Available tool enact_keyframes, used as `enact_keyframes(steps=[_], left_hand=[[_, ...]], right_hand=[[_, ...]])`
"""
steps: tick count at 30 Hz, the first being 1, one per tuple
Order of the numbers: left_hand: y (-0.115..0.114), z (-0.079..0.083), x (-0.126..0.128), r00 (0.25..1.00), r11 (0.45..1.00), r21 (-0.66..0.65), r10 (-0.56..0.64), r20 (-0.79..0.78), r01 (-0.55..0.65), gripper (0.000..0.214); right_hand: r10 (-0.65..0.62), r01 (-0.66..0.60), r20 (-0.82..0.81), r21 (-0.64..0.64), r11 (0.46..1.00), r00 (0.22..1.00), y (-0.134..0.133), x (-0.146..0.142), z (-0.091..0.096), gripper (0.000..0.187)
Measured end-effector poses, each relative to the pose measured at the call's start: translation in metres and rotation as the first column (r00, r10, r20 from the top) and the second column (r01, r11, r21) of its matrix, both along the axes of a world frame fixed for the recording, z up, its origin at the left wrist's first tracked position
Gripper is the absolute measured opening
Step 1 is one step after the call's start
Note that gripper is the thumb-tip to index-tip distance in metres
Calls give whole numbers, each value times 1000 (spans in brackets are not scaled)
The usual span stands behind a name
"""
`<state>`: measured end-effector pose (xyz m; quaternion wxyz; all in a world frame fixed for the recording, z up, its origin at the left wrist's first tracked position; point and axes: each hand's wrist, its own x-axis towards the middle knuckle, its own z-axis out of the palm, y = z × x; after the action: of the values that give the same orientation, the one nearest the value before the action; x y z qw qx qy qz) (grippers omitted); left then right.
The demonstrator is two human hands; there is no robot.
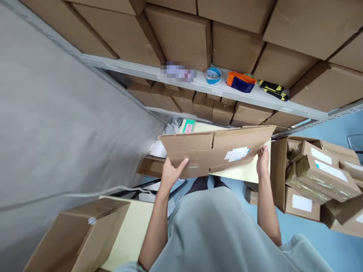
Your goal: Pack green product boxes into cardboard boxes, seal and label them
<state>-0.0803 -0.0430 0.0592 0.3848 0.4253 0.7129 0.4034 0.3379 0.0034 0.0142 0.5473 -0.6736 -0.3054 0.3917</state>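
A flattened cardboard box (195,153) spans the space between my two hands, tilted above a pale yellow tabletop (252,170). A white label (237,154) with blue edges is stuck on its right half. My left hand (172,172) grips the left end, thumb on the near face and fingers hidden behind. At the right end, my right hand (263,158) is closed on the cardboard's edge, its fingers partly out of sight.
Brown boxes fill the shelf (198,81) ahead; blue-white tape (213,75), an orange and navy band (241,81) and yellow-black cutters (273,90) lie on its edge. A large carton (279,173) of labelled parcels stands right. An open box (82,234) sits lower left, beside a grey wall.
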Motion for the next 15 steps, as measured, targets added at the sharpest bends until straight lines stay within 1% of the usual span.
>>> enact_keyframes(steps=[2,4,6,8,10,12,13,15], left_hand=[[23,-15,-2,995,995,36,-93,32,92,92],[41,-29,-6,979,981,50,-192,70,189,97],[56,-41,-9,954,959,57,-281,106,276,102],[66,-50,-9,914,929,66,-369,165,364,112],[73,-55,-6,847,882,83,-469,252,464,124],[77,-56,-2,777,835,110,-543,318,539,129],[78,-54,0,755,820,122,-565,333,559,128],[81,-50,1,740,808,141,-582,337,571,121]], right_hand=[[-104,104,-3,18,994,995,-12,-3,0,81],[-183,182,0,41,982,983,-24,-7,0,80],[-233,234,-16,52,971,972,-35,-12,-1,84],[-271,272,-38,25,962,962,-44,-20,-3,93],[-285,284,-46,-28,958,957,-52,-31,-4,101],[-280,277,-31,-69,958,960,-60,-45,-4,102],[-276,273,-17,-79,959,961,-65,-52,-2,101],[-266,268,31,-95,959,963,-77,-66,6,99]])
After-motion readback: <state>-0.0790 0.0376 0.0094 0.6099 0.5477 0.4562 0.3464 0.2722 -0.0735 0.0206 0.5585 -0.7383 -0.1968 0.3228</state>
